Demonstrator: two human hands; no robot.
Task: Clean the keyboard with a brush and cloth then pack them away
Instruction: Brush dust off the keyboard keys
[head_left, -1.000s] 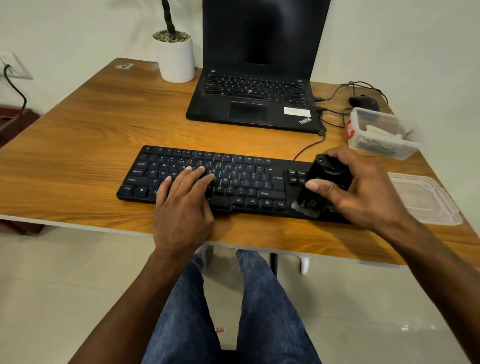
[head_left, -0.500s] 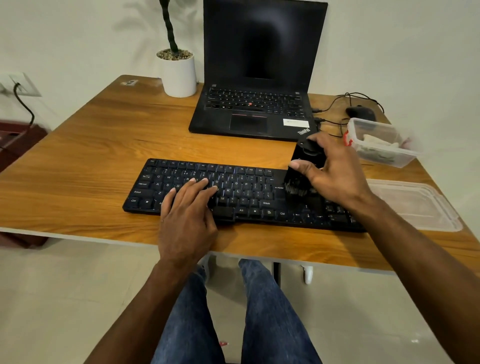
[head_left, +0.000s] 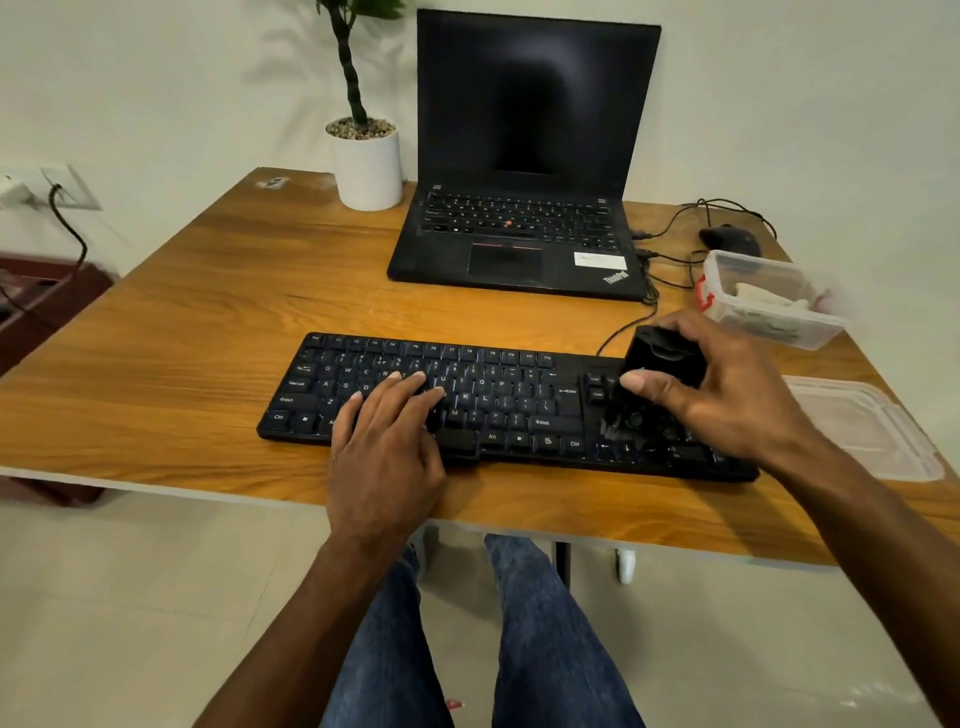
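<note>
A black keyboard (head_left: 498, 395) lies along the near edge of the wooden desk (head_left: 208, 332). My left hand (head_left: 389, 441) rests flat on its left-middle keys, fingers straight. My right hand (head_left: 727, 395) grips a black brush (head_left: 657, 364) over the keyboard's right end, bristles down on the keys near the arrow block. A clear plastic box (head_left: 769, 296) holding a pale cloth (head_left: 763, 293) stands at the right rear; its clear lid (head_left: 872, 426) lies flat just right of the keyboard.
An open black laptop (head_left: 519, 223) stands behind the keyboard. A white plant pot (head_left: 369, 166) is left of it. A black mouse (head_left: 730, 239) and cables (head_left: 670, 260) lie at the back right. My knees show under the desk's near edge.
My right hand swept the brush from the keyboard's right end up toward its top edge, then back down onto the right-hand keys. The left hand stayed on the keys.
</note>
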